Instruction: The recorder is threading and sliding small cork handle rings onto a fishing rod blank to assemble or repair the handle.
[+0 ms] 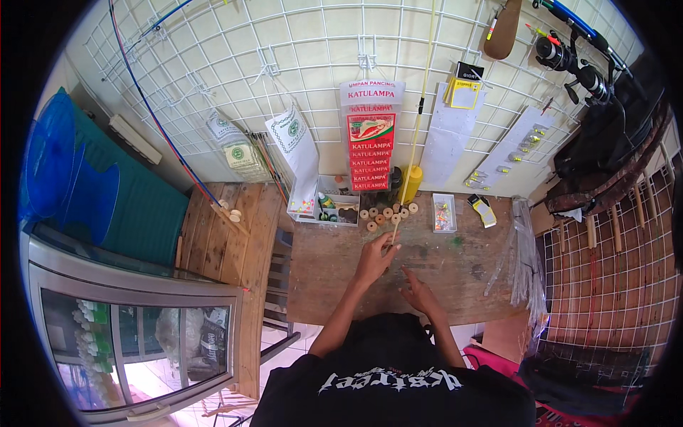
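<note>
My left hand [376, 260] reaches forward over the wooden table [334, 277] and pinches the lower end of a thin yellow rod [425, 78]. The rod rises steeply up past the white wire grid wall. My right hand [420, 292] hovers low over the table nearer my body, fingers spread, holding nothing. Just beyond my left fingertips lie several small round wooden spools [388, 213]. A yellow cylinder [411, 182] stands behind them by the rod.
A white compartment tray [326, 208] and a small clear box of coloured bits [444, 213] sit at the table's back. Clear plastic sleeves [528, 256] lie at the right edge. A glass cabinet [135, 334] stands left; fishing reels [580, 67] hang top right.
</note>
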The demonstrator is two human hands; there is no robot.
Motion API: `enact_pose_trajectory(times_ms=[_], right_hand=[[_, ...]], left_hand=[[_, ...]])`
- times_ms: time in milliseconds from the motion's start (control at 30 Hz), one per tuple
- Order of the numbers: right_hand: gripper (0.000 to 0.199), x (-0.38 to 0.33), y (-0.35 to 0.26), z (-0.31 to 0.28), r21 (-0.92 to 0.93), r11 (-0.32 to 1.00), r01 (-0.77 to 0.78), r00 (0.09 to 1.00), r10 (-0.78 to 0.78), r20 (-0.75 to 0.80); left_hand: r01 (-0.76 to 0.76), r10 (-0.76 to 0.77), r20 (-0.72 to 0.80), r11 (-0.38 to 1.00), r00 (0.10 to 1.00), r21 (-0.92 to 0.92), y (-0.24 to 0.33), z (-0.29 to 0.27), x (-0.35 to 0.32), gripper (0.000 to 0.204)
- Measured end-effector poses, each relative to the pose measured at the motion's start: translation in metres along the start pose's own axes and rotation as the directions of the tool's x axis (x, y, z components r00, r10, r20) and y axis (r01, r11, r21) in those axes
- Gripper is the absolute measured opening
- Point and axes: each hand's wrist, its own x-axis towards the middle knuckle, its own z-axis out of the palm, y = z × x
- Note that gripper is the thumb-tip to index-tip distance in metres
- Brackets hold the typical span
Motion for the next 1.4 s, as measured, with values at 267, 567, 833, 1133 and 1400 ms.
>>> enact_pose_trajectory(times_ms=[267, 567, 833, 1133, 1400], right_hand=[[0.069, 0.002, -0.001, -0.002, -0.012, 1.0, 0.016, 1.0, -0.016, 0.002], [0.069, 0.001, 0.007, 0.0, -0.038, 0.999, 0.011, 1.0, -0.012, -0.019], [0.067, -0.003, 0.0, -0.003, -0.013, 1.0, 0.01, 1.0, -0.011, -0.015], [0.065, -0.005, 0.007, 0.006, 0.012, 1.0, 0.001, 1.0, -0.001, 0.021], [0.048, -0.007, -0.03, 0.0, 0.148, 0.981, 0.126, 0.987, -0.109, -0.119]], left_hand=[[-0.04, 0.041, 0.017, 0.999, 0.999, -0.035, -0.012, 0.003, 0.002, 0.031], [0.17, -0.151, -0.194, 0.981, 0.969, 0.089, -0.088, -0.012, 0.039, 0.026], [0.006, 0.025, -0.053, 0.855, 0.998, 0.518, -0.116, -0.002, 0.057, 0.044], [0.155, -0.084, -0.164, 0.858, 0.983, 0.49, -0.117, 0.0, 0.046, 0.043], [0.086, -0.217, -0.289, 0.91, 0.932, -0.406, -0.071, -0.019, -0.023, 0.034]])
